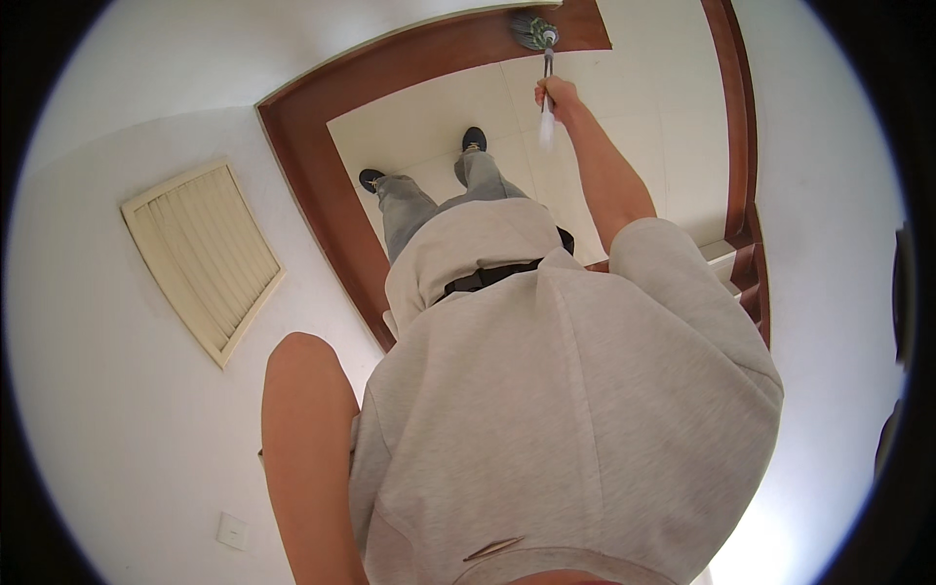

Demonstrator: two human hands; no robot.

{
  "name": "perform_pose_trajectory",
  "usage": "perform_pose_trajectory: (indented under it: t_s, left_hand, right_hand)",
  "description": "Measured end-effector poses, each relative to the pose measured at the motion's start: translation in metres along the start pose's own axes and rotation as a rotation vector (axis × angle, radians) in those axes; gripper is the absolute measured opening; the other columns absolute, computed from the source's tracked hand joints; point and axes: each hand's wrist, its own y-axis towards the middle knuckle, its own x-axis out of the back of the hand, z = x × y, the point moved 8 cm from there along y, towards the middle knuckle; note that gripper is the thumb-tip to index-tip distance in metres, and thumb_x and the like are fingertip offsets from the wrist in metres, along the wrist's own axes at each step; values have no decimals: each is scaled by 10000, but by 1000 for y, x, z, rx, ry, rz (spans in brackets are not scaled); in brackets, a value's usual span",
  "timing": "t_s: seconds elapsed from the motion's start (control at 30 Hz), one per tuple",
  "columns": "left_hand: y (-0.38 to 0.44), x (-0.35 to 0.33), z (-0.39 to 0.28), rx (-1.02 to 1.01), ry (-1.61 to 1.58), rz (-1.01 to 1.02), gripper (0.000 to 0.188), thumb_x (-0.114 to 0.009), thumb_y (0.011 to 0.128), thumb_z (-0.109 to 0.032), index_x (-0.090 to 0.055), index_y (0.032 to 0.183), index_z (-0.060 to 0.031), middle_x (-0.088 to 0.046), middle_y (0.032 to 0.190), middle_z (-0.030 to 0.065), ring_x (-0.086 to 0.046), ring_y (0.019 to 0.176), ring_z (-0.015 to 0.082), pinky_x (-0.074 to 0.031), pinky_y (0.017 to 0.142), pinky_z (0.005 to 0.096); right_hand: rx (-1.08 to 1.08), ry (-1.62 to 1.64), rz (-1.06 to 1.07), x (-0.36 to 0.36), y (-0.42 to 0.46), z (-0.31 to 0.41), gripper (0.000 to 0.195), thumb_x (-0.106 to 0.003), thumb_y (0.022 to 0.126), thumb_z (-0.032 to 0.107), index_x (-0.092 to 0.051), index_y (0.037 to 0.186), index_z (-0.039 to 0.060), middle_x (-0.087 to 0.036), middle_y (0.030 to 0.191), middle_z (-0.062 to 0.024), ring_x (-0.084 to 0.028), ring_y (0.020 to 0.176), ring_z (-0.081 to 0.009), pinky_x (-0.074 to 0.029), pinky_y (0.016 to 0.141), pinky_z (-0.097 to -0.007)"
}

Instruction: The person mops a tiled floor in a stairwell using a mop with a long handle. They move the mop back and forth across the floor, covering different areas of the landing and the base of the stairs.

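My right hand (pixel 559 96) is closed round the slim handle of a brush or duster (pixel 536 31) at the upper right. Its rounded head of grey and green bristles or strands lies over the reddish-brown border (pixel 453 45) along the foot of the far wall. Below my fist the handle's pale end (pixel 546 133) is blurred. My left hand is out of view; only the bent left arm shows at the lower left, running off the bottom edge.
A cream louvred panel (pixel 208 256) and a white wall plate (pixel 232 531) are on the left wall. My dark shoes (pixel 474 139) stand on pale floor tiles (pixel 504 102). More brown trim (pixel 738 139) runs along the right, beside pale ledges (pixel 719 256).
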Motion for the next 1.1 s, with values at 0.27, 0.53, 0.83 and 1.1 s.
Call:
perform_pose_trajectory:
  t_s: [0.27, 0.53, 0.83, 1.1]
  left_hand:
    - [4, 63, -19, -39, 87, -95, 271, -438, 864, -360, -365, 754, -124, -345, 786, -15, -323, 721, 117, -296, 648, 288]
    - [1, 106, -35, -101, 201, -213, 312, -439, 854, -382, -377, 659, -146, -374, 678, -39, -357, 620, 88, -320, 579, 253]
    - [-40, 207, -35, -103, 247, -607, 378, -440, 844, -406, -389, 553, -171, -406, 555, -66, -394, 507, 55, -346, 501, 214]
    - [-385, 193, 77, 1831, 454, -757, 150, -539, 821, -114, -512, 953, -46, -510, 869, 23, -469, 816, 100, -381, 723, 233]
  right_hand:
    - [167, -401, -103, -57, -49, -45, 42, -517, 708, 5, -489, 688, -20, -498, 533, -111, -473, 404, -195, -327, 345, -345]
    - [137, -577, 101, -154, -90, -95, 97, -543, 688, -20, -457, 719, 15, -493, 551, -96, -471, 409, -174, -335, 340, -329]
    - [54, -682, 397, -285, -149, -167, 83, -538, 723, -22, -461, 697, -2, -502, 560, -102, -490, 421, -187, -379, 360, -309]
    - [9, -816, 604, -376, -184, -210, 89, -542, 719, -25, -458, 717, 3, -505, 559, -103, -495, 422, -186, -379, 362, -317]
